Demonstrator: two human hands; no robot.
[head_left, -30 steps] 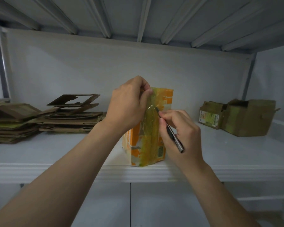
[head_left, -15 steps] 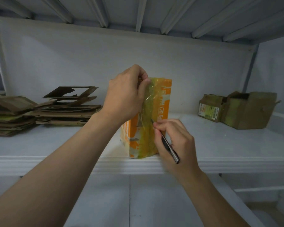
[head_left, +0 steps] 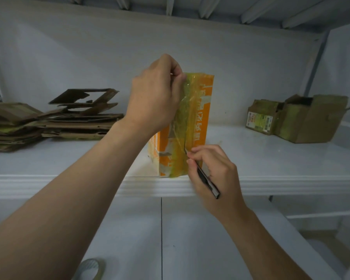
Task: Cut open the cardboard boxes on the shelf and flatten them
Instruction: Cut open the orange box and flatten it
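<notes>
On the front edge of the white shelf, about midway along, an orange-and-white cardboard box stands upright on its narrow end. I note glossy yellowish tape running top to bottom down its near face, wrinkled in places. Left hand grips the box at its upper left corner: fingers curl over the top edge, thumb lies against the taped face. Right hand pinches a slim black cutter pen-fashion between thumb and fingers, the handle slanting down and back across the hand. Blade tip meets the tape low on the near face, on a dark vertical line down the middle of the strip; I cannot tell how deep the blade sits. Box base touches the shelf, its lower corner right at the shelf lip. Far left on the same shelf: a stack of flattened brown cardboard, the top pieces lifted and skewed, well apart from the orange box. Far right, near the back wall: a larger brown box with open flaps, tilted, and a smaller brown box with a printed label, touching it on its left side. Both are well apart from the hands. Ribbed underside of the next shelf is overhead. At the bottom, between the forearms, the toe of a pale shoe shows on the floor.
</notes>
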